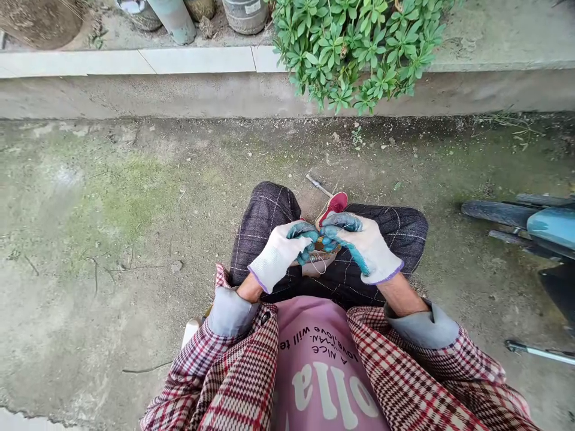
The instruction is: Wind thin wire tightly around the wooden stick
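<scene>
My left hand (290,248), in a white glove with blue-green coated fingers, is closed in a pinch above my lap. From its fingers a thin pale strand (320,269), string or wire, hangs in a loose loop. Just to the right, almost touching, my right hand (353,242) wears the same kind of glove, its fingers curled together. What lies between the right fingertips is too small to make out. Beyond the hands, a metal rod (320,185) lies on the ground by the red shoe (336,205).
A low concrete ledge (179,99) runs across the far side, with a leafy green bush (359,48) over it and pots (246,13) on top. On the right is a wheel (496,212) of a blue vehicle, with a metal bar (539,352) nearer me. Thin twigs lie on the left ground.
</scene>
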{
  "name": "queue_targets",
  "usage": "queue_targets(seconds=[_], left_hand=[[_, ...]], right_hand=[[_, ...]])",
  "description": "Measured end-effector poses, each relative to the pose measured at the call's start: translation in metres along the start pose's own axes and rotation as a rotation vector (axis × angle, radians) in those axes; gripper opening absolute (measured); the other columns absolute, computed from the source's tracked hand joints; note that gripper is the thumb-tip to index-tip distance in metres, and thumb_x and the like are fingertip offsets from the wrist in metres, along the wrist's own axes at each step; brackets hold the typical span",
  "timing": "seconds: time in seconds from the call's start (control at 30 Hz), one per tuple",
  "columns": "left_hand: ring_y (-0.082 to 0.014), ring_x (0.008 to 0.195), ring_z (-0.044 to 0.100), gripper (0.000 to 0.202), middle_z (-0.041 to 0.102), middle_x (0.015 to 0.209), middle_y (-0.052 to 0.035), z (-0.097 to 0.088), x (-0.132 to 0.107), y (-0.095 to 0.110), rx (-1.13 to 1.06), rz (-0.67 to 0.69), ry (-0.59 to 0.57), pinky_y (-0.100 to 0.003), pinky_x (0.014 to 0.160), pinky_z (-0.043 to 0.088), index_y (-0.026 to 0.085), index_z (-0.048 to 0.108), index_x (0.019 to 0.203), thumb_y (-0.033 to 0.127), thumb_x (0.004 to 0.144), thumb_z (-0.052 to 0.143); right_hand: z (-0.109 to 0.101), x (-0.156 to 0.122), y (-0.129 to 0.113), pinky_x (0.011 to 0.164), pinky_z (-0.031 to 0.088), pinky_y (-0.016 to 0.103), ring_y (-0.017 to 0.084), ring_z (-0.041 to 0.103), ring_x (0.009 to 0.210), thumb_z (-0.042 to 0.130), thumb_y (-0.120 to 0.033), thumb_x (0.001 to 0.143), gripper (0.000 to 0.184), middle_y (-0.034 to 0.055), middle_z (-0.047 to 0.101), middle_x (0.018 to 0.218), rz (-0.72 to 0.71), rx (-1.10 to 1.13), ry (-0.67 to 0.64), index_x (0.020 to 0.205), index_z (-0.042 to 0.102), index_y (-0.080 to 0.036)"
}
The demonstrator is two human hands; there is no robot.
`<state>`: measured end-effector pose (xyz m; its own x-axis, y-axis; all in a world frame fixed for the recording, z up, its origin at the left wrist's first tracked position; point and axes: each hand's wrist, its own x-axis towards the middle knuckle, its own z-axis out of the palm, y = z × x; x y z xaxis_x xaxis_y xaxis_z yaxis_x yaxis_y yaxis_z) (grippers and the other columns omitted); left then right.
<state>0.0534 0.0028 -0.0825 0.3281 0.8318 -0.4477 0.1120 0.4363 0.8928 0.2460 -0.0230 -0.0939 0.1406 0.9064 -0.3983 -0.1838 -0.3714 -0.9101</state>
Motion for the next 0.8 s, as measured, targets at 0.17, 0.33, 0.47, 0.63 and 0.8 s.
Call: queue_targets(seconds=[0.17,0.33,0.47,0.63,0.8], left_hand=[[-0.01,0.059,0.054,0.023,0.065,0.071,0.0014,-0.002,-0.008,0.011,-0.165,-0.068,0.051,-0.023,0.056,0.047,0.016,0.073,0.081,0.035,0.074,0.083],[-0.0151,0.072,0.065,0.011,0.076,0.082,-0.004,0.0,-0.016,0.013,0.062,-0.009,0.004,-0.025,0.065,0.054,0.015,0.078,0.085,0.026,0.085,0.077],[-0.0174,0.086,0.073,0.008,0.081,0.093,-0.0035,0.0,-0.02,0.003,0.182,0.138,0.074,-0.029,0.084,0.06,0.017,0.077,0.092,0.02,0.085,0.076],[-0.0194,0.093,0.075,0.005,0.08,0.097,-0.0037,-0.001,-0.016,-0.009,0.266,0.326,0.156,-0.031,0.09,0.061,0.02,0.074,0.091,0.017,0.087,0.074],[-0.0221,0.111,0.075,0.015,0.08,0.123,-0.0074,-0.003,-0.014,-0.01,0.262,0.323,0.012,-0.033,0.1,0.06,0.021,0.076,0.103,0.017,0.09,0.07]], right_hand=[[0.003,-0.004,-0.003,0.074,0.069,0.036,0.022,0.079,0.075,0.099,-0.037,0.062,0.028,0.0053,0.084,0.085,0.008,0.101,0.029,0.081,0.084,-0.022],[0.003,-0.005,-0.003,0.076,0.068,0.036,0.022,0.079,0.077,0.093,-0.034,0.065,0.021,0.0055,0.084,0.085,-0.049,0.0,0.031,0.081,0.085,-0.022],[0.001,-0.001,0.003,0.078,0.067,0.037,0.024,0.079,0.081,0.088,-0.036,0.067,0.021,0.0064,0.084,0.086,-0.065,-0.093,0.044,0.082,0.086,-0.021],[0.003,0.001,0.018,0.076,0.065,0.036,0.026,0.078,0.081,0.075,-0.033,0.071,0.019,0.006,0.084,0.084,-0.053,-0.274,-0.093,0.083,0.084,-0.021],[0.008,-0.012,0.022,0.08,0.063,0.037,0.028,0.079,0.085,0.072,-0.028,0.078,0.011,0.0056,0.083,0.083,-0.093,-0.525,-0.353,0.074,0.08,-0.021]])
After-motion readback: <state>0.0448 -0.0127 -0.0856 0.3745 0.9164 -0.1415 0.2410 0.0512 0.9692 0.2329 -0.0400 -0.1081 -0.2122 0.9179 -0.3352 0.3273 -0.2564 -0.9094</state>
